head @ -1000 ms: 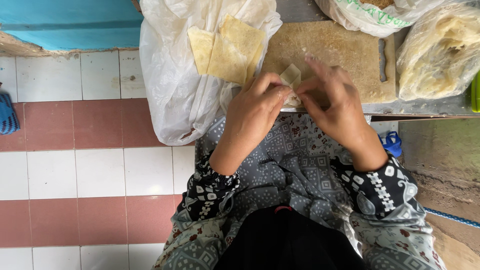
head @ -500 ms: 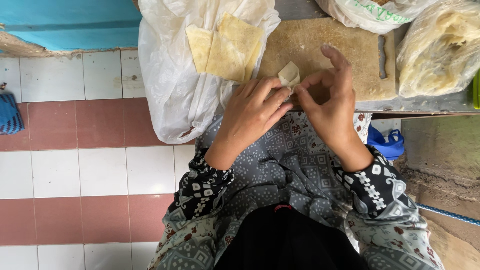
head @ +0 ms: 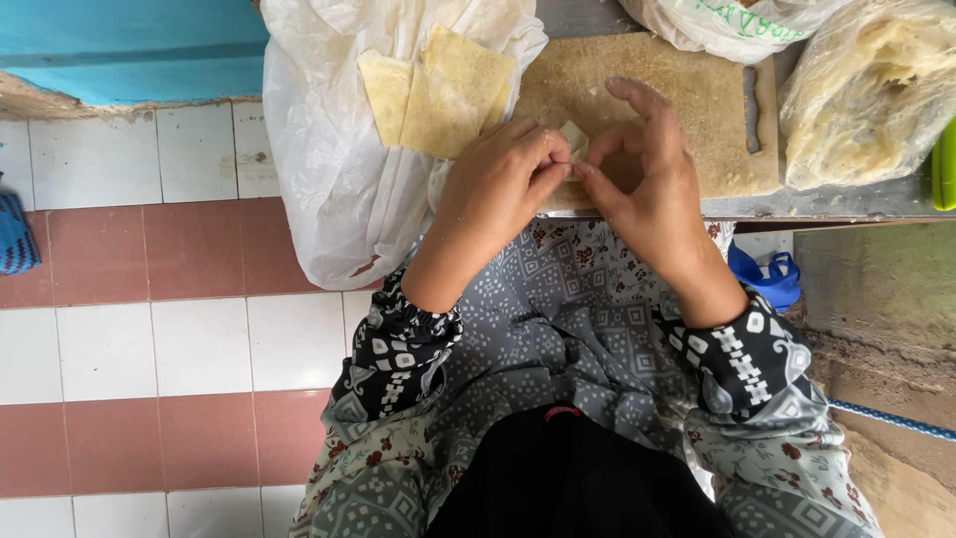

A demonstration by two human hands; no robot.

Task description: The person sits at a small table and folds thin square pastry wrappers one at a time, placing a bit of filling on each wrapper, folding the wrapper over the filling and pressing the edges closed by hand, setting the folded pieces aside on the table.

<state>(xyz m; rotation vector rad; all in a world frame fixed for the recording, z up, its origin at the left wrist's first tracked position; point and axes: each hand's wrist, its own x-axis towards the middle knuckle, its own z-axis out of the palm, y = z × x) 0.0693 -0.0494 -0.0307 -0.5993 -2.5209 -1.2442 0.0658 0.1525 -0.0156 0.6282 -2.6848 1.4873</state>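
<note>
Pinched between the fingertips of both hands, one small pale dough piece (head: 575, 139) sits over the wooden board (head: 697, 110). Left hand (head: 498, 189) and right hand (head: 647, 179) meet there, partly hiding it. Two or three flat yellow sheets (head: 438, 95) lie at ten o'clock on one white plastic bag (head: 339, 179). At two o'clock, one clear bag of dough (head: 866, 100).

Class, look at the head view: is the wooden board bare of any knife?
No: a knife lies on the wooden board, to the right of the right hand.
</note>
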